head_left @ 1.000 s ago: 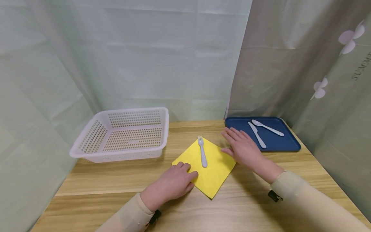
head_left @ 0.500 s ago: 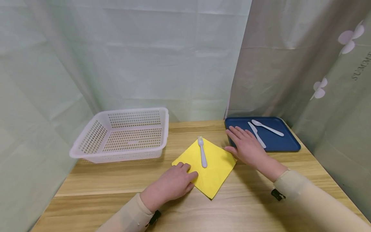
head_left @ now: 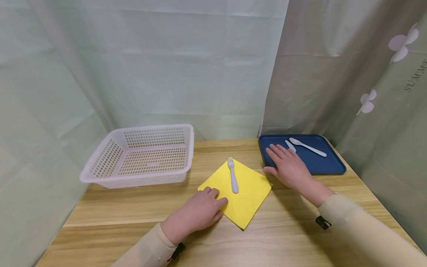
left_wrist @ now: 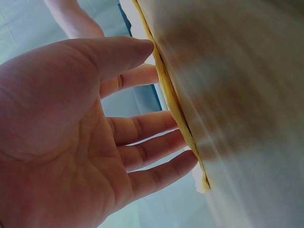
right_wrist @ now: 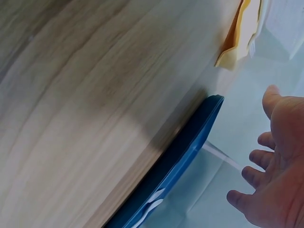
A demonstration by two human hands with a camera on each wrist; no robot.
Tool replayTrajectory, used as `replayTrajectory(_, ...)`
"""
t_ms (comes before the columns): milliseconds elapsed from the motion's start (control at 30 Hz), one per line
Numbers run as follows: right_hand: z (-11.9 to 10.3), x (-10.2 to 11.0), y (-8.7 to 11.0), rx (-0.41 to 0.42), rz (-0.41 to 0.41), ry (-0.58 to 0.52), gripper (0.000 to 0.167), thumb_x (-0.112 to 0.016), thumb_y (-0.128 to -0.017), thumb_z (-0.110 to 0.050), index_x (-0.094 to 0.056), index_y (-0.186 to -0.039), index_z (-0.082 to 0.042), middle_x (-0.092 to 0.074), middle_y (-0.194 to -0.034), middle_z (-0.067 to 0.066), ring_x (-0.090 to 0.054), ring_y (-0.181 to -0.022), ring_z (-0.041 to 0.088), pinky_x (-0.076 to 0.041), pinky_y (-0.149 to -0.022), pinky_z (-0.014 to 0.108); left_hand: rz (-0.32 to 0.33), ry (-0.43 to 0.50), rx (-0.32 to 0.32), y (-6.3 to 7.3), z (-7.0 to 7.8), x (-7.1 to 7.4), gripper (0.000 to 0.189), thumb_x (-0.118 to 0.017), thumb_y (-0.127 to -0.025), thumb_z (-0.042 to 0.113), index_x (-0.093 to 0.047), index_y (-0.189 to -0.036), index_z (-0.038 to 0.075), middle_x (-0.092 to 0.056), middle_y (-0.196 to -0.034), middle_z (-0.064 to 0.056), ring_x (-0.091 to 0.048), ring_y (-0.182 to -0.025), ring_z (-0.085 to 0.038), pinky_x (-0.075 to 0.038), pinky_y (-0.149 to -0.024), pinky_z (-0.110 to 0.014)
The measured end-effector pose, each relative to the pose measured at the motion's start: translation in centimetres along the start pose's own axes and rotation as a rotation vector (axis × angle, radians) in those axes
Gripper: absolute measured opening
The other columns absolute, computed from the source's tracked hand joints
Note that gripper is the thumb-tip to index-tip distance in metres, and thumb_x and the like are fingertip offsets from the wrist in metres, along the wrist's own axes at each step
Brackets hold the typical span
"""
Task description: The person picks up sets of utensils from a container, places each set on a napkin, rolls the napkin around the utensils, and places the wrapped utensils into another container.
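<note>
A folded yellow napkin [head_left: 248, 193] lies turned like a diamond on the wooden table, with a pale fork [head_left: 233, 176] on top, tines away from me. My left hand [head_left: 197, 209] rests its fingertips on the napkin's left edge; the left wrist view shows those fingers spread along the yellow edge [left_wrist: 176, 111]. Above the near left part of the blue tray [head_left: 325, 167] hovers my right hand [head_left: 288, 167], fingers straight and holding nothing. It hides most of a pale knife [head_left: 290, 146] in the tray. A pale spoon [head_left: 308, 147] lies beside the knife.
A white perforated plastic basket [head_left: 150, 178] stands at the back left of the table [head_left: 140, 207]. Pale curtains [head_left: 186, 66] hang behind and at both sides, close to the tray's far edge and the basket.
My right hand has moved rightward from the napkin's right corner to over the tray, covering more of the knife. The left hand, napkin and fork have stayed in place.
</note>
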State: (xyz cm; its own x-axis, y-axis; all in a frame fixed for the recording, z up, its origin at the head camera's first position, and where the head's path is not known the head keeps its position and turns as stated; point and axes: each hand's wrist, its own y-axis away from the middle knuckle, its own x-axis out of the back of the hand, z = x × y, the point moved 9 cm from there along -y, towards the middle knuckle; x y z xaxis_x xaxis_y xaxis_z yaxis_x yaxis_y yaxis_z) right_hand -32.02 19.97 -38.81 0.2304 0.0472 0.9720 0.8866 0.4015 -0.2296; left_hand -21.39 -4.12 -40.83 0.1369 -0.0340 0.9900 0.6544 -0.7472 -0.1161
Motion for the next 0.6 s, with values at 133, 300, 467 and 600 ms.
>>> replayTrajectory(133,0.4,-0.1,-0.1,-0.018,-0.013,-0.001,0.073,-0.065,-0.111,-0.046,-0.045,-0.167,-0.002,-0.039,-0.173,0.022,-0.033,-0.161,0.044,-0.024,-0.128,0.066,-0.001,-0.002,0.001,0.1,0.0,0.0,0.014,-0.079,-0.102,0.029,-0.069,-0.107,0.019,-0.065,-0.104,-0.008,-0.062,-0.09,-0.026,-0.055,-0.074,-0.04)
replayTrajectory(300,1.1,-0.1,0.0,-0.04,-0.02,-0.013,0.074,-0.065,-0.111,-0.046,-0.044,-0.167,-0.002,-0.039,-0.173,0.023,-0.032,-0.161,0.045,-0.023,-0.129,0.065,0.004,-0.008,-0.001,0.1,0.0,-0.1,0.015,-0.079,-0.102,0.029,-0.069,-0.107,0.019,-0.065,-0.105,-0.009,-0.062,-0.091,-0.026,-0.056,-0.075,-0.04)
replayTrajectory(467,1.7,0.0,0.1,-0.041,0.001,-0.019,0.074,-0.066,-0.111,-0.045,-0.045,-0.166,-0.002,-0.04,-0.172,0.024,-0.033,-0.161,0.046,-0.025,-0.128,0.065,0.005,-0.007,-0.003,0.0,0.0,-0.2,0.015,-0.079,-0.102,0.029,-0.069,-0.107,0.02,-0.065,-0.105,-0.008,-0.061,-0.091,-0.025,-0.055,-0.076,-0.039)
replayTrajectory(600,2.3,0.1,0.1,-0.055,-0.004,-0.011,0.075,-0.066,-0.11,-0.045,-0.044,-0.167,-0.001,-0.039,-0.172,0.025,-0.031,-0.162,0.046,-0.024,-0.128,0.065,0.002,-0.003,-0.001,0.0,-0.1,-0.2,0.015,-0.079,-0.102,0.029,-0.069,-0.106,0.02,-0.064,-0.104,-0.008,-0.061,-0.091,-0.025,-0.055,-0.076,-0.039)
